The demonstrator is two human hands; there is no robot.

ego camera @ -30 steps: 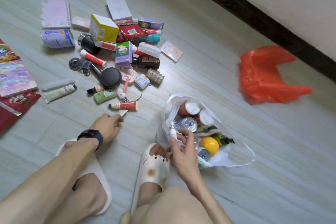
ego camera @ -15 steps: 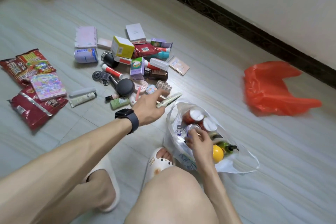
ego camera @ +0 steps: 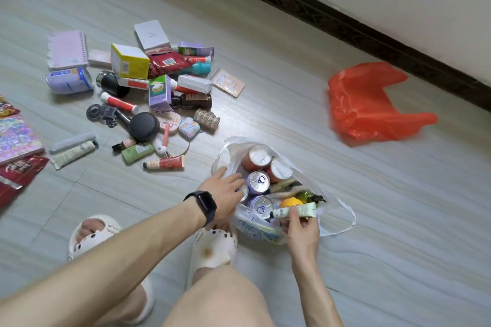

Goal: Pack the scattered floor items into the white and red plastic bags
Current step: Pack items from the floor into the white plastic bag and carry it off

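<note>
The white plastic bag [ego camera: 342, 208] lies open on the floor by my feet, holding drink cans [ego camera: 259, 181], red-lidded cups [ego camera: 256, 158], an orange [ego camera: 289, 202] and a green bottle. My right hand [ego camera: 301, 231] pinches a pale green tube [ego camera: 297, 211] over the bag's mouth. My left hand [ego camera: 224, 191] rests with straight fingers on the bag's left rim. The red bag [ego camera: 372, 103] lies flat to the far right. A pile of scattered items [ego camera: 159, 93] sits upper left, with a red tube [ego camera: 164, 162] nearest the white bag.
Snack packets [ego camera: 18, 170] and a glittery book [ego camera: 16, 138] lie at the left edge. A pink notebook [ego camera: 67, 49] and a tissue pack [ego camera: 69, 82] sit behind the pile. A dark baseboard [ego camera: 345, 21] runs along the wall. My slippers [ego camera: 215, 244] stand beside the bag.
The pale tube passed from my left hand to my right, which now holds it over the bag. My left hand moved down to the bag's left rim.
</note>
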